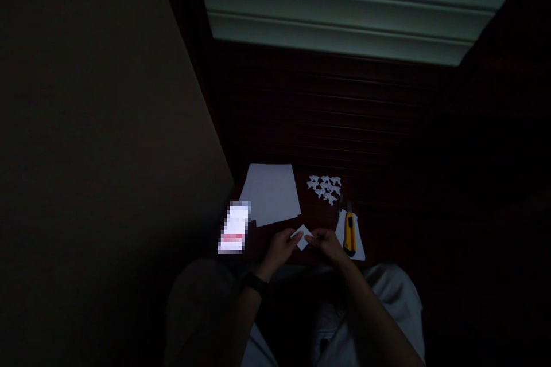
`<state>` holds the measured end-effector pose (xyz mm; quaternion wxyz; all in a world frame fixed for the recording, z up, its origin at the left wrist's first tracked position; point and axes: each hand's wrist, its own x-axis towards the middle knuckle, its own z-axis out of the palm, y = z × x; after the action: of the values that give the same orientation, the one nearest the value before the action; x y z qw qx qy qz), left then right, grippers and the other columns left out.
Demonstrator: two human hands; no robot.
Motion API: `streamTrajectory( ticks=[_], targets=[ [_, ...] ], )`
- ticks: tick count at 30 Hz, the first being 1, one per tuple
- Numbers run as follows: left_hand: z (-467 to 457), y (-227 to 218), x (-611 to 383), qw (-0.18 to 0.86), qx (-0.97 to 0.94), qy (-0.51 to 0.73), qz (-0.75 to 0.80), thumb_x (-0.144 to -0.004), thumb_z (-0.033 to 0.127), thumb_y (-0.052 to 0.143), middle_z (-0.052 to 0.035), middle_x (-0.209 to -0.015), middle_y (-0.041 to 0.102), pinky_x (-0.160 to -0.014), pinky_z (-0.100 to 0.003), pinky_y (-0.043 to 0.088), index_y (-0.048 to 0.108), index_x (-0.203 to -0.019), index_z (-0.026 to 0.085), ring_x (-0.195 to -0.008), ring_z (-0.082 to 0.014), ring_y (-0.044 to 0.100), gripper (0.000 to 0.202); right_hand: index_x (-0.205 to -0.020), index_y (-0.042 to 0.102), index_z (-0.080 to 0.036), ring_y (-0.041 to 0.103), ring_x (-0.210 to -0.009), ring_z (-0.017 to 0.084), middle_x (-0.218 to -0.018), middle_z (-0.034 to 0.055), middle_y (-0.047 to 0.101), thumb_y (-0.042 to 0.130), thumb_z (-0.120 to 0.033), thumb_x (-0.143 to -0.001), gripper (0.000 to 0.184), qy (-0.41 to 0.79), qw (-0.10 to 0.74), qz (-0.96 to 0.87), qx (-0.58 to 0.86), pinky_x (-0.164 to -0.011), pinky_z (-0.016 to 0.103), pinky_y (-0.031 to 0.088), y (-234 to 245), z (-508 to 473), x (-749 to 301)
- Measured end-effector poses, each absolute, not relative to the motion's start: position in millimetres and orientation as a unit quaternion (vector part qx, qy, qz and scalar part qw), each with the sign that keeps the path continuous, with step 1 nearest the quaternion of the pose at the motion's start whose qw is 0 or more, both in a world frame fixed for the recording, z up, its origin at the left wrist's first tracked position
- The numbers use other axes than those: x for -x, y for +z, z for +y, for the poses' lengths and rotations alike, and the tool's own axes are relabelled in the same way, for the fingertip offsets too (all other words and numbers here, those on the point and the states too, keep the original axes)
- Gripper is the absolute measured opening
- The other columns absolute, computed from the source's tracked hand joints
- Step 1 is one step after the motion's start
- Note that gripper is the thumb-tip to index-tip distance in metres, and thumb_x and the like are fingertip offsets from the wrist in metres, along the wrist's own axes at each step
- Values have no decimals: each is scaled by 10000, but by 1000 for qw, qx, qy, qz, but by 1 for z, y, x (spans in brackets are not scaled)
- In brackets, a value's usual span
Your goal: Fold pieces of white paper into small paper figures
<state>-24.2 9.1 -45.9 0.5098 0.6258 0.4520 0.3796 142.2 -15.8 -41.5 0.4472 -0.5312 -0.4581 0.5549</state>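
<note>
Between my two hands is a small white piece of folded paper (303,236), turned so that one corner points away from me. My left hand (282,245) pinches its left corner, thumb on top. At the right corner, my right hand (328,242) grips it the same way. Just right of that hand, a yellow utility knife (350,233) lies on white paper pieces (360,250). Beyond my hands sits a cluster of small folded paper shapes (326,188). The dim light hides the fine folds.
Large white paper sheets (272,192) lie at the table's back left. A lit phone (235,228), its screen blurred out, is at the left edge. A wall (107,126) rises close on the left, and slatted panels (336,11) stand behind. My knees are under the near edge.
</note>
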Motion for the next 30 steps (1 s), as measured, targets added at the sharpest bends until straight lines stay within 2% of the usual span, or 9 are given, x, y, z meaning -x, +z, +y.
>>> streamTrajectory(
  ticks=[5,13,18,23,30],
  targets=[
    [11,-47,28,464,-666,366,455,-739,461,502,-2,-573,552,-495,-196,353,594,-616,129,-555,-118,492,366,-634,612,-137,428,-486,84,-540,-22,540,636,-471,-622,335,525,440,-485,544,-476,203,311,-41,-14,-139],
    [12,-49,31,533,-617,380,437,-707,463,541,-27,-620,620,-525,-210,379,641,-666,118,-581,-139,546,361,-568,612,-125,358,-430,69,-471,-26,507,672,-439,-577,320,558,405,-466,554,-426,208,238,-45,-13,-140],
    [11,-45,30,556,-592,389,434,-684,446,578,-29,-612,629,-530,-217,392,650,-653,118,-578,-146,558,337,-563,622,-127,372,-433,72,-476,-19,527,684,-417,-563,296,554,411,-465,554,-430,211,248,-48,-14,-141],
    [10,-42,29,581,-569,406,418,-679,397,607,-50,-714,656,-578,-229,410,663,-752,122,-656,-163,577,290,-549,620,-127,354,-427,68,-465,-25,511,693,-391,-557,274,537,396,-481,569,-421,211,239,-52,-13,-139],
    [11,-42,29,606,-526,413,431,-654,363,639,-6,-548,578,-480,-199,348,631,-635,110,-518,-113,511,253,-544,611,-130,326,-419,62,-444,-42,474,693,-397,-552,279,558,388,-483,553,-419,208,229,-54,-13,-139]
  ],
)
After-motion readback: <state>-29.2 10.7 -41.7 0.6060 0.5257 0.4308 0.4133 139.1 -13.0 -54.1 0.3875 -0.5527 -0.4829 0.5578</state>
